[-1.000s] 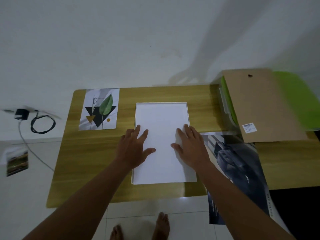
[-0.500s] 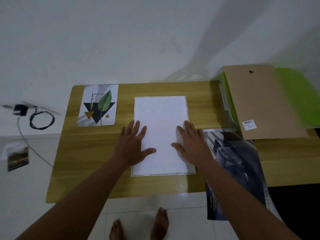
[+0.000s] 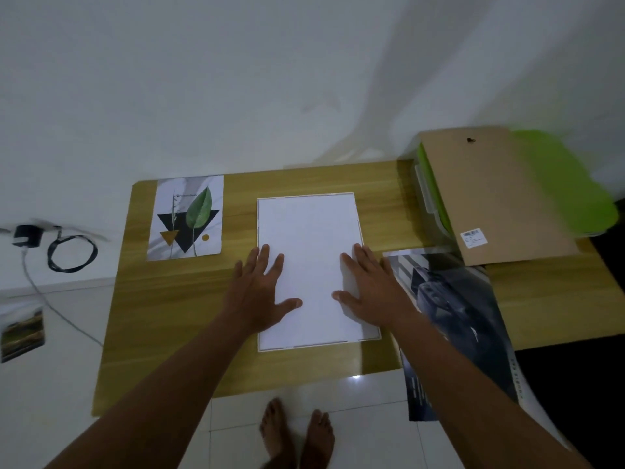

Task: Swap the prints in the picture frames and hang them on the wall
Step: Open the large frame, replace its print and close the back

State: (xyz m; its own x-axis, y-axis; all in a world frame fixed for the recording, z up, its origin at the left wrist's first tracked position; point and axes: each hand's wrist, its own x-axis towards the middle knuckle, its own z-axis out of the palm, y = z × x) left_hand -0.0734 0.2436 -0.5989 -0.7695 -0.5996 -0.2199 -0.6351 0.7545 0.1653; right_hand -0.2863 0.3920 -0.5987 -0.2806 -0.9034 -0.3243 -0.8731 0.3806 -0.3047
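Observation:
A white picture frame (image 3: 309,225) lies face down in the middle of the wooden table (image 3: 176,309), with a white sheet filling it. My left hand (image 3: 260,292) rests flat on the sheet's left edge, fingers spread. My right hand (image 3: 372,292) lies flat on its right edge. A leaf print (image 3: 186,218) sits at the table's back left. A dark print (image 3: 453,319) hangs over the table's front edge on the right. A brown backing board (image 3: 490,194) with a barcode label lies on a green box at the back right.
The green box (image 3: 571,184) sits at the table's right end against the white wall. On the floor at the left are a black charger with a coiled cable (image 3: 67,252) and a small landscape photo (image 3: 22,333). My bare feet (image 3: 297,434) stand by the table's front edge.
The sheet has settled squarely inside the frame, its rim now showing all round. Both hands stay flat on it; my view has shifted slightly.

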